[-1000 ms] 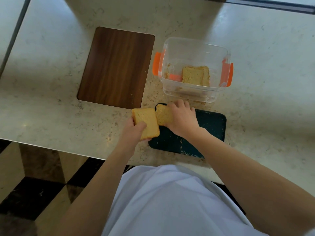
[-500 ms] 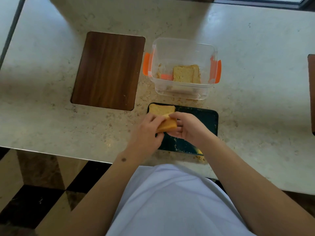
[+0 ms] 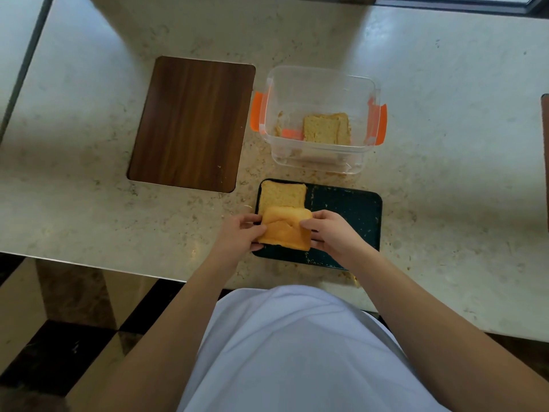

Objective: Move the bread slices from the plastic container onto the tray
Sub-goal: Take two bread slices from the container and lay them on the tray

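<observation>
A dark green tray [image 3: 347, 209] lies on the counter close to me. One bread slice [image 3: 282, 195] lies flat in its far left corner. A second bread slice [image 3: 285, 230] sits over the tray's near left part, held between both hands. My left hand [image 3: 240, 231] grips its left edge and my right hand [image 3: 329, 233] pinches its right edge. The clear plastic container [image 3: 320, 156] with orange clips stands just beyond the tray. Two overlapping bread slices [image 3: 325, 127] lie on its bottom.
A brown wooden board [image 3: 190, 123] lies to the left of the container. Crumbs are scattered around the tray and container. The counter's near edge [image 3: 89, 264] runs just below my hands, with a dark and tan floor beneath. A brown object [image 3: 545, 144] shows at the right edge.
The slice held in my left hand came over the tray, and my right hand let go of the first slice and took the second one's right edge. Both hands now hold it low.
</observation>
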The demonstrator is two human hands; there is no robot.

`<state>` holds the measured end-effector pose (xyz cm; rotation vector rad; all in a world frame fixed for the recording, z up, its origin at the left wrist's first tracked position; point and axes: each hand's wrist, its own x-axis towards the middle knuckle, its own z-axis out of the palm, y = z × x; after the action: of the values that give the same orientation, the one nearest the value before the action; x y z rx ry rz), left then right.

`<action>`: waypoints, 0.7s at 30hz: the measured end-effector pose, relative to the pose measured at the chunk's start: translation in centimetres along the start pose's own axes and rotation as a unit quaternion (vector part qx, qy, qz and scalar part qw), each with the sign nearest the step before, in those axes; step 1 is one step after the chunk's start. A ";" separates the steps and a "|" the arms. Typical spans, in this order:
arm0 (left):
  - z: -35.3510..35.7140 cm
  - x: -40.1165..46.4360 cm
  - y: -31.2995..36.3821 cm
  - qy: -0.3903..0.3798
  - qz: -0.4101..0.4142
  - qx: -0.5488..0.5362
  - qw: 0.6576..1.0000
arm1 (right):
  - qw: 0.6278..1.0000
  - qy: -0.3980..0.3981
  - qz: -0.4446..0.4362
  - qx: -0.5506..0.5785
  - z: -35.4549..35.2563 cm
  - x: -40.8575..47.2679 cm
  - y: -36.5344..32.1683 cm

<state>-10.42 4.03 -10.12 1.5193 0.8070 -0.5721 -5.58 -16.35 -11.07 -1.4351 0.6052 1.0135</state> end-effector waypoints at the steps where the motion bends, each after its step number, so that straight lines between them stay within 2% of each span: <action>1: 0.0 0.0 -0.1 0.005 0.001 -0.001 1.000 | 1.000 0.007 -0.001 -0.014 0.1 0.1 0.2; 5: -0.6 0.1 0.2 0.005 0.011 0.004 1.000 | 0.996 -0.001 -0.008 -0.088 0.2 0.1 0.7; 8: -1.0 -0.2 1.9 -0.087 0.046 0.061 0.993 | 0.992 -0.067 -0.009 -0.105 -0.4 -0.3 0.3; 11: -0.8 -0.3 4.8 -0.184 0.084 0.211 0.956 | 0.978 -0.116 -0.043 -0.170 -0.8 -0.7 -1.0; 13: -0.2 0.2 6.5 -0.218 0.108 0.273 0.931 | 0.961 -0.134 -0.068 -0.231 -0.6 -0.7 -1.9; 14: 0.1 0.6 7.2 -0.216 0.117 0.283 0.927 | 0.958 -0.135 -0.079 -0.242 -0.3 -0.7 -2.3; 16: 0.5 1.5 7.9 -0.177 0.122 0.251 0.944 | 0.966 -0.109 -0.097 -0.213 0.0 -0.6 -2.8; 19: 0.1 3.2 7.3 -0.065 0.103 0.127 0.984 | 0.990 -0.068 -0.088 -0.084 -0.2 -0.3 -2.7; 21: -0.6 3.4 6.0 -0.006 0.065 0.061 0.996 | 0.996 -0.067 -0.060 0.028 -0.3 -0.1 -2.2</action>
<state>-3.77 5.23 -8.78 1.6651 0.6684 -0.5412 -3.71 -16.35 -9.91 -1.3270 0.4398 0.9813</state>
